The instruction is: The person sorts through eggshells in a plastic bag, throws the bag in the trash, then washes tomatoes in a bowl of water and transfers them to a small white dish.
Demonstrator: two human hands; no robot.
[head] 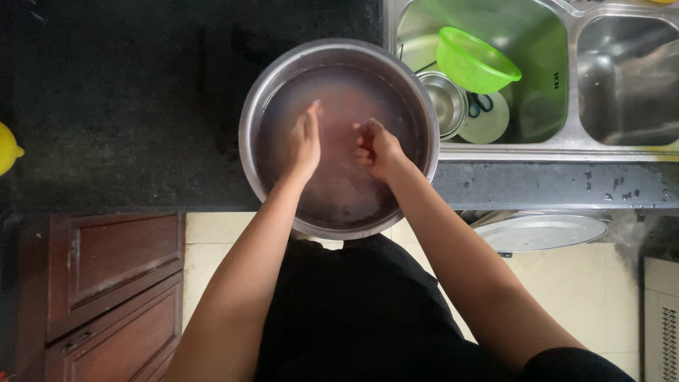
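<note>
Both sunk in murky pinkish water [339, 184] of round steel basin [249, 134] on black stone counter [127, 106]; left hand [305, 141] flat, fingers together; right hand [375, 147] curled, contents unclear.

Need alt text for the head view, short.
Seen from above, left hand and right hand are dipped in cloudy water in a large steel bowl on a black counter. A green plastic bowl sits in the sink beside it.
</note>
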